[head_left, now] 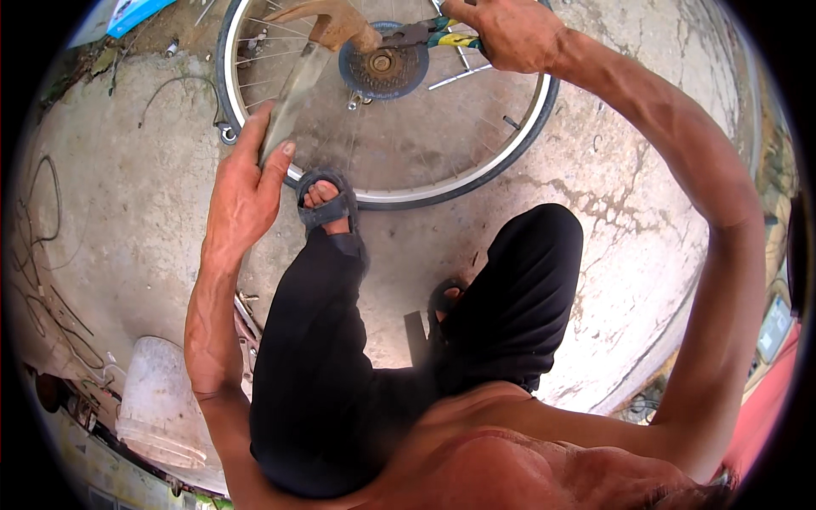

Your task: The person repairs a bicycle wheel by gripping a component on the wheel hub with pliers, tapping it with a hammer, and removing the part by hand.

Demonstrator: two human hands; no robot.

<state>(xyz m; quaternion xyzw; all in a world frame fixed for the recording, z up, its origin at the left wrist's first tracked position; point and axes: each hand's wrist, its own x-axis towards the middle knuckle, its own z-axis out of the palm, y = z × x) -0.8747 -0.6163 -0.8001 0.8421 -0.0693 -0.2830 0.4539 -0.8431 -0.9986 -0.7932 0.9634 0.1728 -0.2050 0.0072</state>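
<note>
A bicycle wheel [442, 192] with a black tyre and silver rim lies flat on the ground, a dark round sprocket [367, 78] at its hub. My left hand [236, 195] is closed around the pale handle of a claw hammer [299, 85]. The hammer's rusty head is over the sprocket, right beside the jaws of a pair of pliers [455, 39]; I cannot tell whether they touch. My right hand [520, 36] grips the pliers by their green and yellow handles. Their jaws point left across the sprocket, and what they hold, if anything, is hidden behind the hammer head.
My left foot in a black sandal [344, 208] stands against the tyre's near edge. A dirty white bucket [161, 399] is at the lower left, with loose cables [42, 255] beyond it. The ground is cracked concrete [629, 212]. Metal tools lie beside my left leg.
</note>
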